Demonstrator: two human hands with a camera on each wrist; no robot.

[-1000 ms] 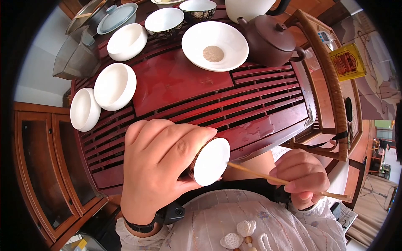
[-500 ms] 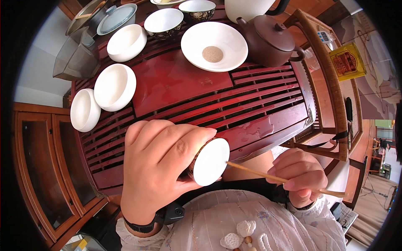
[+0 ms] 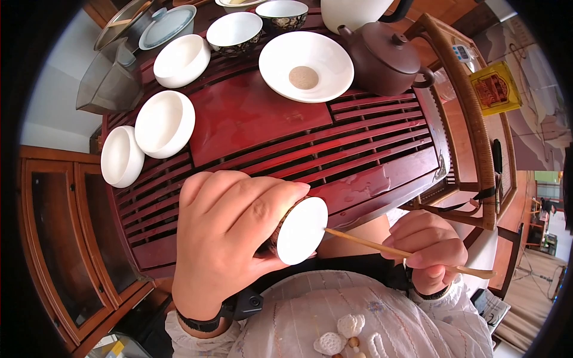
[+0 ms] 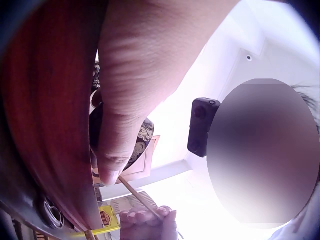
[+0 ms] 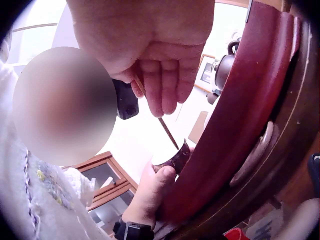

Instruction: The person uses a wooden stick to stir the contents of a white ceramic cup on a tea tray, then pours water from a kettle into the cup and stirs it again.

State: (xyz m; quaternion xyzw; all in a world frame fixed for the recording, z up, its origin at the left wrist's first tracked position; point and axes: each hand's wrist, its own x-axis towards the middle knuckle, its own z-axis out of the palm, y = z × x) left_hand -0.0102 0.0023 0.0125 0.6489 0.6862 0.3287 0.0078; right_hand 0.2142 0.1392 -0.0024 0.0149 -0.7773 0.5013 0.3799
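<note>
In the head view my left hand (image 3: pixel 221 238) grips a small cup with a dark patterned outside and a white inside (image 3: pixel 302 231), tilted so its mouth faces right. The gold-on-black pattern of the cup (image 4: pixel 145 135) shows behind the thumb in the left wrist view. My right hand (image 3: pixel 431 247) pinches a thin bamboo stick (image 3: pixel 364 242) with a slightly curved, flattened end. The stick's thin tip is right at the cup's rim. From the right wrist, the stick (image 5: pixel 168 133) points down into the cup's mouth, above the left thumb.
A red slatted tea tray (image 3: pixel 256 131) lies ahead. On it stand white bowls (image 3: pixel 165 124), a wide white bowl with a round brownish patch (image 3: pixel 305 51) and a dark teapot (image 3: pixel 388 56). A glass pitcher (image 3: pixel 107 83) is at left, a rattan chair (image 3: pixel 477 131) at right.
The stick's far end has risen slightly, and the right hand has shifted a little with it. The left hand and cup stay in place.
</note>
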